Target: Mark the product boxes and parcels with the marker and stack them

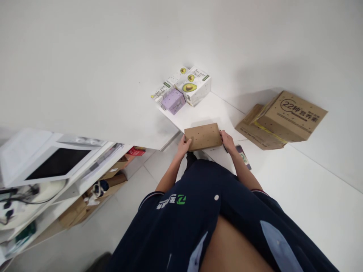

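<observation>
A brown cardboard box [203, 136] with small dark specks lies at the near edge of the white table, in front of my body. My left hand [183, 146] grips its left end, thumb on the near side. At its right end is my right hand [227, 141], fingers closed around a thin dark tool [225, 148] that is mostly hidden by the hand. Whether the right fingers also press on the box is hard to see. Just right of my right forearm lies a phone-like flat object [244, 156] with a coloured picture.
White boxes printed with avocados [195, 86] and a purple box [173, 101] stand at the back left of the table [210, 111]. Large open cartons [295, 117] sit at the right. Shelves with a microwave [59, 162] and cables are at the far left.
</observation>
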Motion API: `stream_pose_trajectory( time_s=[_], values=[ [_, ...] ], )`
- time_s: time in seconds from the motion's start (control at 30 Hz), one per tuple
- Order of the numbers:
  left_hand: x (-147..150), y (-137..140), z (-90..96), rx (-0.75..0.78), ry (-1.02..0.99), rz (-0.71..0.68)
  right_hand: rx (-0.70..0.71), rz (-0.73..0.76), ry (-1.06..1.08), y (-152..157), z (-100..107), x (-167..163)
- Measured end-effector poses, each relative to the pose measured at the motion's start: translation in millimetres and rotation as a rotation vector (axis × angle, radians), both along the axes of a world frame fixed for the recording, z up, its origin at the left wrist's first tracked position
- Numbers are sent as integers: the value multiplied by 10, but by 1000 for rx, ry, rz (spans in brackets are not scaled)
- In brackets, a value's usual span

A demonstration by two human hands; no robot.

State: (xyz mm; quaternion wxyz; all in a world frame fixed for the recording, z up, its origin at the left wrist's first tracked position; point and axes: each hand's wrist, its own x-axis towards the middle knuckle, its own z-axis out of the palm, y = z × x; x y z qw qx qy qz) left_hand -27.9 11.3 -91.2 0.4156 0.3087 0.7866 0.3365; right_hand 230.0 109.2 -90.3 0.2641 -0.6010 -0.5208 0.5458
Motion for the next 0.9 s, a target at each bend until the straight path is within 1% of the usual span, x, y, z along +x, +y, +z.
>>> stream_pose_trajectory(
  time_s=[0.07, 0.13, 0.2, 0.23, 0.3, 0.33, 0.43, 0.5, 0.53, 0.6, 0.63, 0.7, 0.8, 0.87, 0.9],
  values=[
    [15, 11, -51, 32, 56, -37, -25, -4, -2, 31, -63, 35],
    [31, 3, -98, 73, 81, -56, -18, -9, -86, 76, -123, 84],
    [49, -21, -132, 86, 76, -58, 28, 36, -313, 113, -179, 135],
    [61, -36, -140, 81, 64, -59, 41, 86, -456, 121, -205, 154],
    [89, -69, -141, 47, 25, -49, 6, 230, -694, 111, -254, 172],
    [104, -84, -135, 19, -2, -39, -35, 300, -767, 95, -276, 170],
    [145, -123, -111, -76, -74, 8, -124, 432, -836, 44, -316, 140],
    [159, -141, -108, -110, -101, 30, -149, 445, -837, 43, -305, 128],
    [162, -146, -111, -115, -108, 37, -152, 426, -837, 57, -284, 132],
    [167, -147, -125, -108, -112, 44, -126, 322, -841, 107, -205, 168],
    [174, -141, -132, -98, -108, 47, -83, 247, -830, 137, -148, 196],
    [210, -112, -140, -76, -98, 53, 63, 79, -751, 188, -1, 254],
    [336, -39, -120, -64, -86, 19, 341, -140, -461, 201, 257, 272],
    [455, 8, -84, -68, -65, -31, 445, -215, -219, 164, 402, 194],
    [516, 25, -59, -60, -44, -56, 458, -216, -112, 135, 451, 127]
  ],
)
